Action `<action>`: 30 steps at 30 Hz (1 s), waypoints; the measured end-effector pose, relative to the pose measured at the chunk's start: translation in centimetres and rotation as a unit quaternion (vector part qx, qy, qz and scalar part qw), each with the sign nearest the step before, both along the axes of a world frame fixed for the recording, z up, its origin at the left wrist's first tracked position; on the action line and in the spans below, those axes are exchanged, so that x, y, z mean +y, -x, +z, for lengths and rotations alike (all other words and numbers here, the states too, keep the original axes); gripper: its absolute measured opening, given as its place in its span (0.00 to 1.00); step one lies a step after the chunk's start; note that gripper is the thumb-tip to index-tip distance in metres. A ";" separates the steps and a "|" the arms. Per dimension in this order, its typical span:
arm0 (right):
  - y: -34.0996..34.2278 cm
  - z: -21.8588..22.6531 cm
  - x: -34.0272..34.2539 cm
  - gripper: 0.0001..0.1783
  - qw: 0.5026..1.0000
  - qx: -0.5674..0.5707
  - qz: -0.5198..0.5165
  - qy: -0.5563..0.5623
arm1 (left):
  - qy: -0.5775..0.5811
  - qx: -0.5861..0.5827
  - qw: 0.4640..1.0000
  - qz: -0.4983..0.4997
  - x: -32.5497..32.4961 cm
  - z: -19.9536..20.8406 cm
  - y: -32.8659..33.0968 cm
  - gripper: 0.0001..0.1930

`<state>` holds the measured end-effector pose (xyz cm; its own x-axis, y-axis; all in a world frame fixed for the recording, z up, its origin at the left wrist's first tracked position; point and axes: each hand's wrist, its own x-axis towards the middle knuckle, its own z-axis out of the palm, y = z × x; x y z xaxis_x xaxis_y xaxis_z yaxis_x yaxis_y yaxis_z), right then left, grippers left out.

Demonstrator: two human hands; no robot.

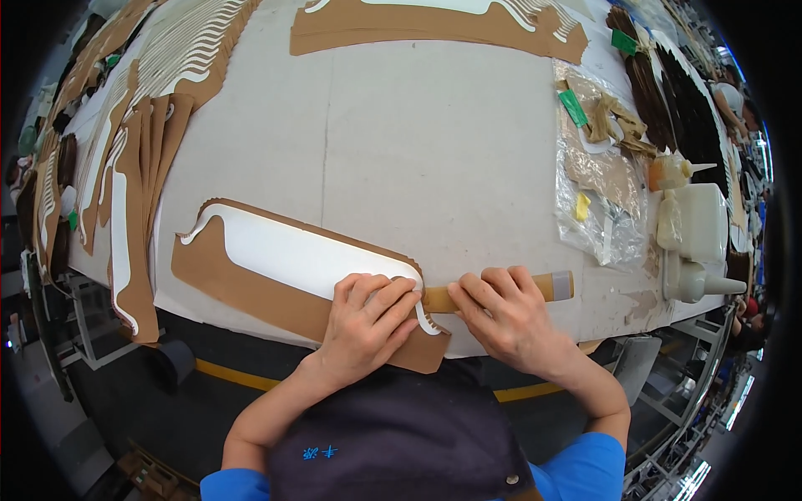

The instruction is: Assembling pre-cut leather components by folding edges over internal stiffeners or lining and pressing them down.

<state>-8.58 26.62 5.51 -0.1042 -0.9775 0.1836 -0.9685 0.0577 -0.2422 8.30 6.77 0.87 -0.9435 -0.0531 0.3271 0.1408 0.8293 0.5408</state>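
Note:
A long brown leather-like panel (242, 277) lies slantwise on the table in front of me, with a white backing piece (288, 252) on it and narrow notched edges along its curves. My left hand (366, 319) rests on the panel's right end, its fingers bent and closed at the curved edge of the white piece; what the fingertips pinch is partly hidden. To the right, my right hand (511, 320) is closed over a flat tan stick (441, 300) with a grey band at its far end. The stick's left end meets the panel's curved edge near my left fingers.
Brown panels with white backings lie fanned out in a stack (188, 71) at left. Another panel (418, 29) lies at the far edge. At right are a clear plastic bag (585, 204), dark pieces (689, 92), a white bottle (702, 221) and a nozzle bottle (689, 282).

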 end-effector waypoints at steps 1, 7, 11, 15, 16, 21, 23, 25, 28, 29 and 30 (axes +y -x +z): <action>0.0 -0.1 -0.1 0.26 1.000 -0.003 0.000 0.008 | -0.001 -0.001 1.000 0.001 0.0 0.0 -0.1 0.24; 1.1 -0.3 -0.9 0.25 1.000 -0.004 0.020 0.014 | -0.014 -0.013 1.000 0.021 0.1 -0.2 -0.3 0.27; 2.3 -0.5 -1.5 0.24 0.998 0.005 0.052 0.034 | -0.006 -0.018 0.999 0.027 0.1 -0.3 -0.3 0.28; 3.4 -0.1 -2.2 0.23 0.997 0.000 0.076 0.012 | -0.010 -0.021 0.999 0.026 0.1 -0.3 -0.2 0.28; 3.5 -0.1 -2.3 0.22 0.996 0.000 0.083 0.009 | -0.010 -0.021 0.999 0.026 0.1 -0.3 -0.1 0.28; 4.2 -0.2 -2.7 0.21 0.995 -0.012 0.100 0.002 | -0.006 -0.023 0.999 0.030 0.2 -0.2 -0.2 0.28; 4.7 -0.3 -3.1 0.19 0.993 -0.007 0.114 0.018 | -0.002 -0.024 0.999 0.030 0.2 -0.3 -0.2 0.28; 5.1 -0.6 -3.3 0.18 0.992 -0.004 0.125 0.020 | 0.002 -0.025 0.999 0.031 0.2 -0.3 -0.2 0.28; 5.9 -0.9 -3.9 0.16 0.989 -0.002 0.148 0.029 | 0.005 -0.026 0.999 0.038 0.3 -0.2 -0.1 0.28; 6.1 -1.0 -4.1 0.15 0.987 -0.003 0.159 0.036 | 0.002 -0.026 0.999 0.039 0.3 -0.2 -0.1 0.28; 6.4 -1.1 -4.4 0.15 0.986 -0.004 0.160 0.037 | 0.000 -0.026 0.999 0.040 0.3 -0.2 -0.1 0.28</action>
